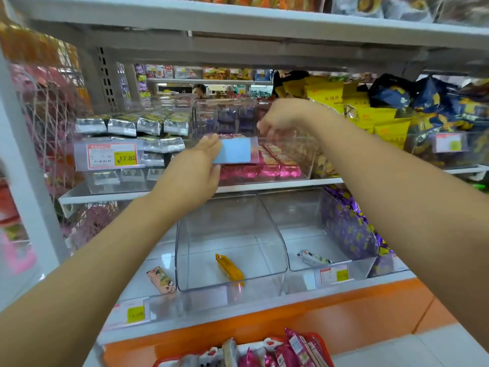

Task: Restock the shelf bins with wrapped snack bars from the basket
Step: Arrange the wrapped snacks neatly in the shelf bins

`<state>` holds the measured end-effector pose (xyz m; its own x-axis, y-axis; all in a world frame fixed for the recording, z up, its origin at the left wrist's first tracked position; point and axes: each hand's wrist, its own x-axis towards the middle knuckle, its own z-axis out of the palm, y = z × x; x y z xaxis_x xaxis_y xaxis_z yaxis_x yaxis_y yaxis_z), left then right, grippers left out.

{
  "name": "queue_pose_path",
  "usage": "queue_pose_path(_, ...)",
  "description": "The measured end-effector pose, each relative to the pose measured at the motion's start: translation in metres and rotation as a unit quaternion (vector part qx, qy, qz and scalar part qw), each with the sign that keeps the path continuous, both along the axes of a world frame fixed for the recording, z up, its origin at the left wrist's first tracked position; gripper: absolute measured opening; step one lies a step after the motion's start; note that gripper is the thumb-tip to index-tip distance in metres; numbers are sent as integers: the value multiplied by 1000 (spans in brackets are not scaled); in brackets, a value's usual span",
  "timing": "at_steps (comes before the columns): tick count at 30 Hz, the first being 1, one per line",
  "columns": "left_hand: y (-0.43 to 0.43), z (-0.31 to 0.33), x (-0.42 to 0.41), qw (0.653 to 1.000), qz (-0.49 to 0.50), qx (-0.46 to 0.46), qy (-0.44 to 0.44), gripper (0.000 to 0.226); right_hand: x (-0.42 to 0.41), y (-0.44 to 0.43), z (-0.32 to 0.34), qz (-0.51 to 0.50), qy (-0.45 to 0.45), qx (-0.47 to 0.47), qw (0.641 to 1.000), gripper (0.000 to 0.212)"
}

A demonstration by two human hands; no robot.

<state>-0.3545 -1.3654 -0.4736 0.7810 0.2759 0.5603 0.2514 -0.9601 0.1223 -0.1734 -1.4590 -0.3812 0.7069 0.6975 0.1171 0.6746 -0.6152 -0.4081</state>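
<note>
A clear shelf bin (296, 152) on the middle shelf holds pink wrapped snack bars (267, 169) and carries a blue label (235, 151) on its front. My left hand (201, 165) grips that front edge at the label, thumb on top. Over the bin's open top is my right hand (275, 119), fingers curled down at the rim; whether it holds a bar is hidden. At the bottom edge, the red basket (321, 343) holds several pink and white wrapped bars (285, 353).
Below is an almost bare clear bin (275, 250) with one orange bar (229, 266). A peach bar (161, 280) lies left of it, purple packs (349, 226) to the right. Silver packs (132, 125) and yellow bags (370, 112) flank the pink bin. An upper shelf (238, 35) overhangs.
</note>
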Motion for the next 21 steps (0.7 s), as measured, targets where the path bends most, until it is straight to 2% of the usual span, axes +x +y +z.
queue_pose_path(2,-12,-17,-10,998,-30,-34,-52,43,-18,-14,-7,18,-125,83,989,28)
queue_pose_path(3,-18,-29,-16,995,-45,-47,-79,35,-29,-25,-14,30,-151,131,979,32)
queue_pose_path(4,-25,-43,-22,992,-54,-64,-90,25,-41,-38,-23,44,-151,169,973,37)
queue_pose_path(6,-34,-75,-34,992,-44,-100,-63,38,-63,-62,-46,82,-137,168,973,47)
queue_pose_path(8,-42,-108,-44,988,-18,-155,20,48,-81,-80,-81,108,-137,71,982,49)
queue_pose_path(11,-50,-167,-55,964,15,-198,178,43,-100,-100,-145,125,-113,-86,982,39)
queue_pose_path(14,-56,-219,-69,916,3,-245,316,39,-110,-125,-221,113,-2,-216,970,37)
queue_pose_path(18,-67,-277,-92,841,-8,-286,460,21,-118,-152,-318,57,132,-268,953,42)
queue_pose_path(19,-69,-291,-98,827,0,-295,479,17,-120,-157,-336,46,142,-276,949,50)
queue_pose_path(20,-71,-304,-104,815,0,-306,491,11,-122,-161,-354,21,152,-297,942,69)
queue_pose_path(21,-73,-315,-108,807,7,-312,502,19,-124,-164,-368,-6,163,-313,936,90)
